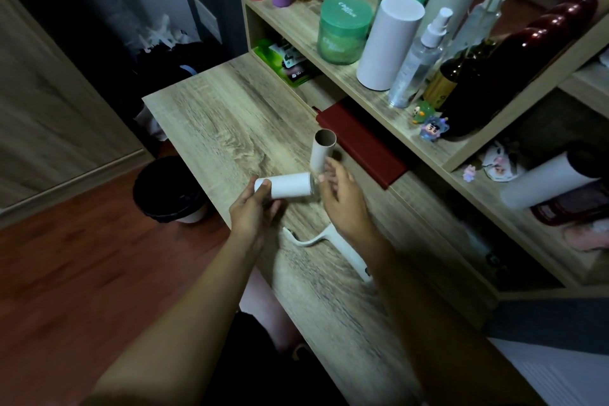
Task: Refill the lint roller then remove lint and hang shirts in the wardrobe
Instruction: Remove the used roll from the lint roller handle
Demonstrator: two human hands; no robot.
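My left hand (253, 211) grips a white refill roll (288, 186) and holds it level just above the wooden desk (211, 128). My right hand (341, 194) is at the roll's right end, with loosely bent fingers whose tips are close to or touching it. Whether they pinch anything is unclear. A bare brown cardboard tube (323, 150) stands upright on the desk just behind the roll. The white lint roller handle (342, 245), with no roll on it, lies on the desk below my right wrist.
A dark red book (362, 145) lies under the shelf edge. The shelf unit (329, 53) on the right holds jars, white cylinders and bottles. A black-lined bin (168, 189) stands on the floor to the left of the desk. A wardrobe door (43, 109) is at the far left.
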